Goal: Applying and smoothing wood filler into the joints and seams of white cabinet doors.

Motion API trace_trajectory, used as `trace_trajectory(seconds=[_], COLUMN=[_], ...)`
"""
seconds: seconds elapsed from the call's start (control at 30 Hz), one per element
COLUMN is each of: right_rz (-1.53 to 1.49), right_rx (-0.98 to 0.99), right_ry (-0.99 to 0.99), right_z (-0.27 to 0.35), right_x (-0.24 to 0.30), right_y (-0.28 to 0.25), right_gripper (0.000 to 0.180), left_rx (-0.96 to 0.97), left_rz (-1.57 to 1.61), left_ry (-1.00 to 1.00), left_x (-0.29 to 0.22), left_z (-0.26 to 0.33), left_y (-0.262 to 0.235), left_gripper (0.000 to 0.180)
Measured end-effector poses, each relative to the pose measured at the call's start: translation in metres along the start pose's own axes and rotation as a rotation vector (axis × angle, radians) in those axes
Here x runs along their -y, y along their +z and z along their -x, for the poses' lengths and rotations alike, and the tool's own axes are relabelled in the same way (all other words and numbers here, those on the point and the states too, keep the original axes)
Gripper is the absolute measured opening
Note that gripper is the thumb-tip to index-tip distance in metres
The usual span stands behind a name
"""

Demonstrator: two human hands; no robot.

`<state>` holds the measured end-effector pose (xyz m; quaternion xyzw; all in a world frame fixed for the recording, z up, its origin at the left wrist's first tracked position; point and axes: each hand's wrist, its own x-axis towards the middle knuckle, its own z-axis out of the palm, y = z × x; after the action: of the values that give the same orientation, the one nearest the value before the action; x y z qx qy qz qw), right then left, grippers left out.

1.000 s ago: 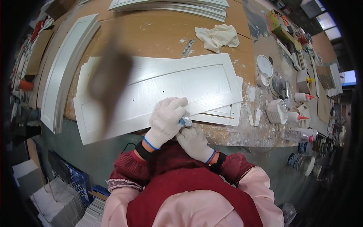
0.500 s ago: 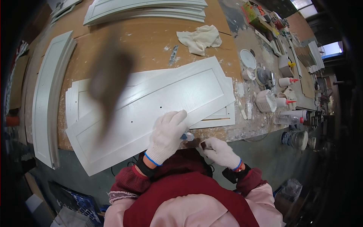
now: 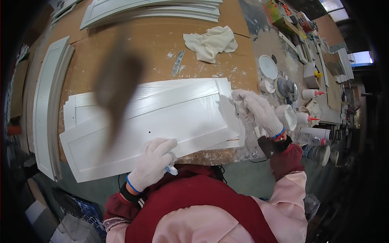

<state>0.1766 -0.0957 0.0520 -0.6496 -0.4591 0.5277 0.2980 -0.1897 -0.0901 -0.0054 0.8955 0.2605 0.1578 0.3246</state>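
A white framed panel point(image 3: 174, 125) lies slantwise over other white panels point(image 3: 71, 109) on the table, its near left corner past the table's front edge. My left hand point(image 3: 152, 164), in a white knitted glove, rests its fingers on the panel's near edge. A small blue-and-white object point(image 3: 172, 170) sticks out from under those fingers, its kind unclear. My right hand point(image 3: 259, 111), gloved too, is at the panel's right end with fingers bent against the edge. Whatever lies between its fingers is hidden.
Panel stacks stand at the far side point(image 3: 162, 12) and left point(image 3: 48, 109). A white cloth point(image 3: 212, 42) lies beyond the panel. To the right are a round lid point(image 3: 268, 67), a sander point(image 3: 285, 87) and red-tipped bottles point(image 3: 310, 94). A blurred dark shape point(image 3: 119, 77) blocks part of the view.
My right hand has gone from the table's front edge up to the panel's right end. The top panel's right end has turned nearer to me. My left hand has shifted left along the near edge.
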Motion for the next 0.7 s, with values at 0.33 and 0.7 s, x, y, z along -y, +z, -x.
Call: trace_trajectory(seconds=[0.33,0.7], right_rz=[0.933,1.052], right_rx=[-0.079,0.101], right_ry=[-0.853,-0.863], right_z=[-0.089,-0.094], right_x=[-0.006,-0.010], right_y=[-0.007,-0.014], right_gripper=[0.022,0.024], left_rx=[-0.022,-0.056], left_rz=[0.107,0.157], left_ry=[-0.065,-0.076], left_x=[0.001,0.004], left_z=[-0.002,-0.007], left_y=[0.001,0.003], left_gripper=[0.029,0.033])
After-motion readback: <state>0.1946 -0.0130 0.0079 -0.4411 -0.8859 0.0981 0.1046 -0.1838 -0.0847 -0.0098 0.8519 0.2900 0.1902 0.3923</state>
